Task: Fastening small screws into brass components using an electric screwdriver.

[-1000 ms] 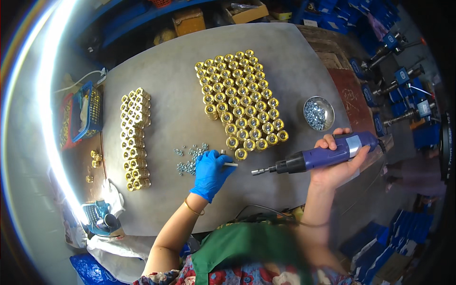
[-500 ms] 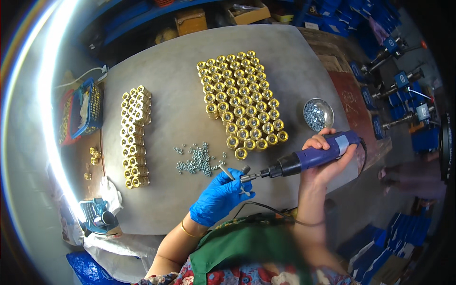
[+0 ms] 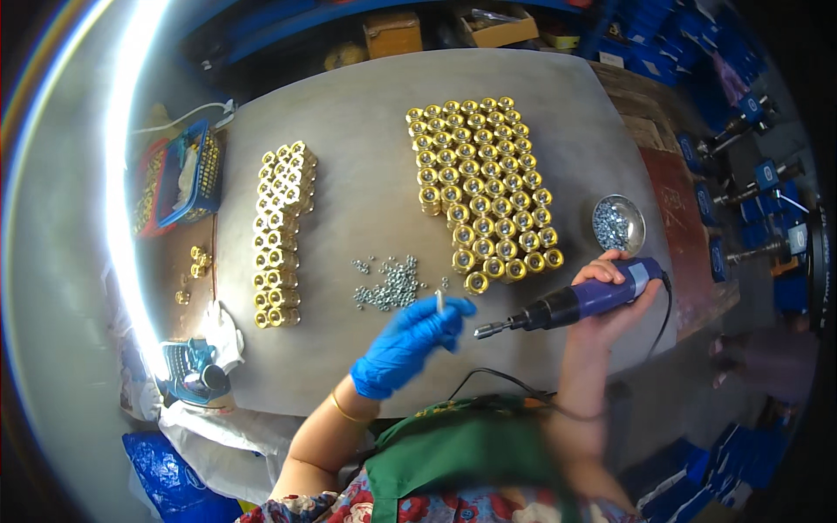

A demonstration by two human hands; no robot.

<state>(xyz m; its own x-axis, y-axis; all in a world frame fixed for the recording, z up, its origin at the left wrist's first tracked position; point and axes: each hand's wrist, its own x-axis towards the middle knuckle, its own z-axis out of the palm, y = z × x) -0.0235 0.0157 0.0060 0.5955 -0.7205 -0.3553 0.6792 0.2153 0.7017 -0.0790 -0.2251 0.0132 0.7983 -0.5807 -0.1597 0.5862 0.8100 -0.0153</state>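
Observation:
My left hand [image 3: 403, 342], in a blue glove, is closed with the fingers curled around a small metal part [image 3: 440, 302]. Only a thin, pale end of it sticks out; the glove hides the rest. Bare, my right hand [image 3: 610, 322] grips a purple and black electric screwdriver [image 3: 571, 305]. Its socket bit [image 3: 491, 330] points left, a short gap away from the glove. Just beyond the glove, a loose pile of small metal nuts [image 3: 392, 288] lies on the grey table [image 3: 349, 113]. A large block of upright brass-coloured cylindrical fittings [image 3: 488, 187] stands farther off.
At left stands a narrower block of brass fittings [image 3: 277, 235]. A metal bowl [image 3: 636, 228] of nuts sits at right. Baskets [image 3: 207, 170] and a white glove [image 3: 228, 338] lie along the left side. The screwdriver's black cord [image 3: 667, 318] hangs by my right wrist.
The socket bit has come off the metal part in my left hand, and a gap now separates them. The whole view has shifted, so the table's contents appear farther right.

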